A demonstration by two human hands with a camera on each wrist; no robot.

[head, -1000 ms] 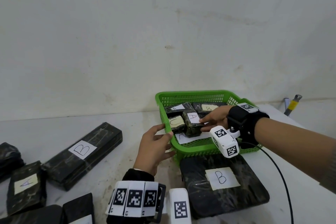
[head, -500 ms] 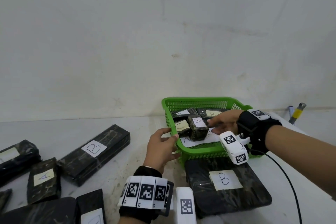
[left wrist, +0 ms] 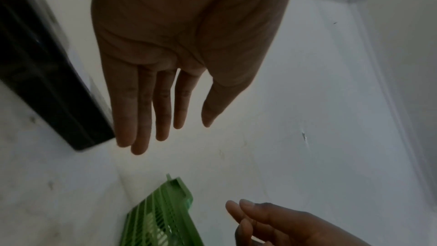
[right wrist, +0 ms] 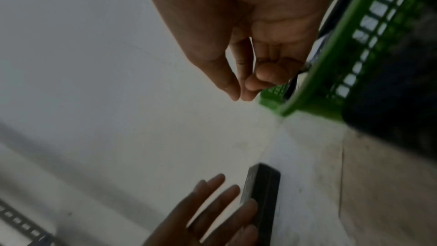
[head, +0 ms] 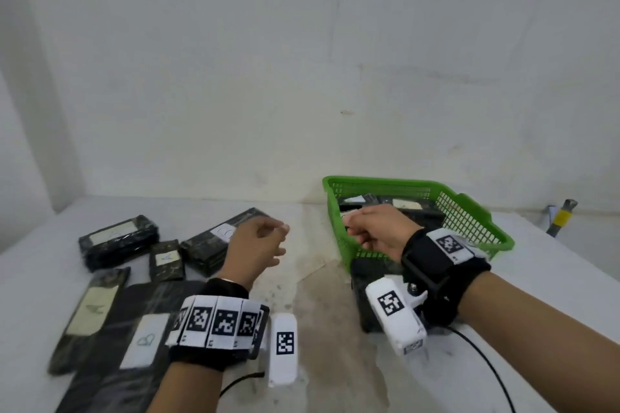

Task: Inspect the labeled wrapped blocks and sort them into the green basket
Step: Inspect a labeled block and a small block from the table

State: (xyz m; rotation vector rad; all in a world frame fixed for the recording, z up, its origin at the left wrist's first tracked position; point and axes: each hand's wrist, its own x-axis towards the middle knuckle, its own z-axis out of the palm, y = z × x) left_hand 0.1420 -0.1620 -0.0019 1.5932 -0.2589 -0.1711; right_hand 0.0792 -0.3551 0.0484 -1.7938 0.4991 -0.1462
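The green basket stands at the right on a large black wrapped block, with several labeled blocks inside. My right hand hovers over the basket's near left rim with loosely curled fingers. In the right wrist view it holds nothing, its thumb tip meeting a fingertip. My left hand hangs relaxed and empty over the table, just right of the long block labeled B. The left wrist view shows its fingers straight beside that block.
More wrapped blocks lie at the left: a small one labeled A, one behind it, a long one and a flat one with a white label. A yellow-banded tool leans at the far right.
My left hand has let go of the basket's rim and moved left toward the long B block. My right hand has drawn back from the blocks in the basket. The view has swung left.
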